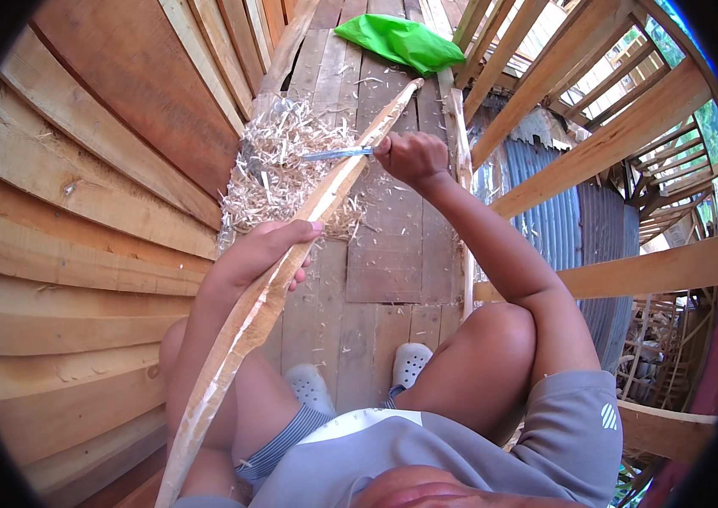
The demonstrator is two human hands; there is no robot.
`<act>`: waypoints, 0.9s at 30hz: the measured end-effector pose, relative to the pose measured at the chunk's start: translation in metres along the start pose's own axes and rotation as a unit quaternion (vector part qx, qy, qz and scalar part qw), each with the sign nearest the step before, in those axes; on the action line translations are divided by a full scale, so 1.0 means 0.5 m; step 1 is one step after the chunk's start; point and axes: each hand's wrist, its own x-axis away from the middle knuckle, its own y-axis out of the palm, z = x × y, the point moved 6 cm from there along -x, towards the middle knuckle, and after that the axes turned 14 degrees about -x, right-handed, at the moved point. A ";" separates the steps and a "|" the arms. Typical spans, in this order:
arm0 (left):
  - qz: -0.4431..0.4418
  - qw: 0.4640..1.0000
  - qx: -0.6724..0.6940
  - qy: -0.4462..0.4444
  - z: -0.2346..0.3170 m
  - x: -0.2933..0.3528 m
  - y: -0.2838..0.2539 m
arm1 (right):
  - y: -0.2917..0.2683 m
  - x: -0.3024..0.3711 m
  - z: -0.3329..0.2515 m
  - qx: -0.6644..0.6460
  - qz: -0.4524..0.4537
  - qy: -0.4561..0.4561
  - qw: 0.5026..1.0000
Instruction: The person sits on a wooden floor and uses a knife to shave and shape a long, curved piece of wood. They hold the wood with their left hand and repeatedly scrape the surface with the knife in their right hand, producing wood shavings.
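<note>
A long, slender piece of pale wood (245,326) runs slantwise from beside my left thigh up toward the far end of the floor. It is wider in the middle, tapers at both ends, and has whitish stripes along its face. My left hand (278,245) is wrapped round its middle. Farther along, my right hand (414,158) is closed on the handle of a knife (338,153), most of the handle hidden in the fist. The blade points left and lies across the wood near its far part.
Curly wood shavings (278,169) lie heaped on the plank floor (384,267), beyond my left hand. A bright green bag (401,42) sits at the far end. A board wall (80,229) rises on the left; a wooden railing (604,275) stands on the right, with corrugated metal sheets (545,195) beyond.
</note>
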 end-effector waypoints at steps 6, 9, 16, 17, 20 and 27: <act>-0.010 0.999 -0.039 0.003 -0.011 0.003 -0.027 | -0.014 0.004 -0.088 -0.095 -0.157 0.193 0.964; -0.003 0.999 -0.047 0.003 -0.009 0.026 -0.034 | 0.011 -0.011 -0.062 -0.110 -0.242 0.172 0.949; 0.005 0.999 -0.033 0.008 -0.020 0.028 -0.030 | -0.004 0.004 -0.063 -0.077 -0.164 0.193 0.964; -0.006 0.999 -0.048 0.006 -0.024 0.034 -0.031 | 0.009 0.010 -0.039 -0.080 -0.171 0.171 0.967; -0.014 0.999 -0.018 0.022 -0.021 0.040 -0.015 | 0.041 0.016 0.001 -0.060 -0.143 0.093 0.984; 0.002 1.000 -0.017 0.020 -0.020 0.030 -0.026 | 0.053 0.000 0.002 -0.034 -0.085 0.001 0.996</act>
